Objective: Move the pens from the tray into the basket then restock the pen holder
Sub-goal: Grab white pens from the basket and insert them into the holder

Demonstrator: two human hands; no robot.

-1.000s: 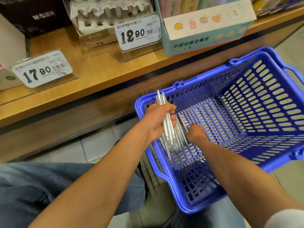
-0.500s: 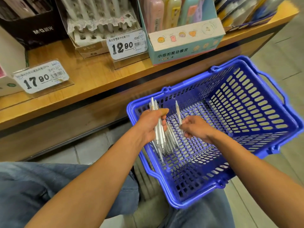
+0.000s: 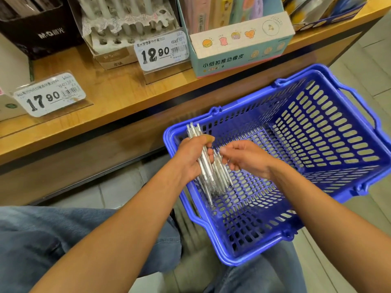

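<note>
Left hand (image 3: 190, 157) grips a bundle of silvery pens (image 3: 204, 159), fingers curled round the middle, clicker ends sticking up past the thumb, tips pointing down into the near-left corner of the blue basket (image 3: 338, 182). Right hand (image 3: 245, 157) sits just beside the bundle, fingers loosely curled; looks like it's pinching one or two more pens against the stack, but the fingertips overlap the barrels so I can't say for sure what it holds. Basket rests on the person's lap, tilted toward the shelf (image 3: 105, 96); rest of its floor shows only mesh. So the pens are in hand, over the basket, lower ends at or near the bottom mesh. Pen holder (image 3: 127, 28) is up on the shelf behind the 12.90 price tag (image 3: 163, 51), several slots apparently open. My read: collecting from the basket for the restock. To do it well: square the bundle by tapping the tips on the basket floor, keep all clickers the same way up, tighten the left grip before lifting so nothing slides out the bottom. The slots in the mesh are wide, so a loose pen could poke through; check the corner. Then feed singles with the right hand into the holder, left acting as magazine.
</note>
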